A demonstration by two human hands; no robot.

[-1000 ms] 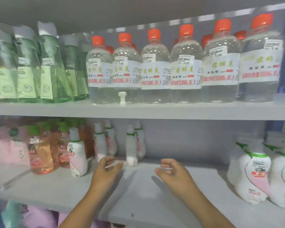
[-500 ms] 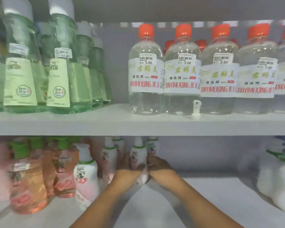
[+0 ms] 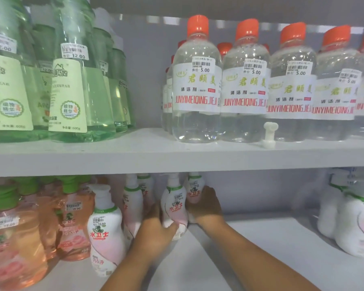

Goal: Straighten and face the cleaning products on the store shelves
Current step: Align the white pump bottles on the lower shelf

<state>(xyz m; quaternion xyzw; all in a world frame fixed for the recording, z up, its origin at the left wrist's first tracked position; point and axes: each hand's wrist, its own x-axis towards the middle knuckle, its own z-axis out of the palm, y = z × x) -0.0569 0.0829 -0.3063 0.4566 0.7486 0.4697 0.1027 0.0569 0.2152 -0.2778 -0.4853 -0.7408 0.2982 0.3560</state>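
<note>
On the lower shelf, two hands are gripping white-and-pink bottles far back.

Under the upper shelf [image 3: 177,156], the left hand [image 3: 156,229] is curling around the base of a white-and-pink bottle [image 3: 173,204] standing upright, thumb across its front, while the right hand [image 3: 204,204] is wrapping around a second, similar bottle [image 3: 194,185] just behind and to the right. Another white bottle [image 3: 105,229] is standing nearer the front, beside orange bottles [image 3: 72,223]. Above, green bottles [image 3: 72,85] and orange-capped clear bottles [image 3: 198,85] are facing forward, with a small white nozzle [image 3: 269,133] lying in front of them.
</note>
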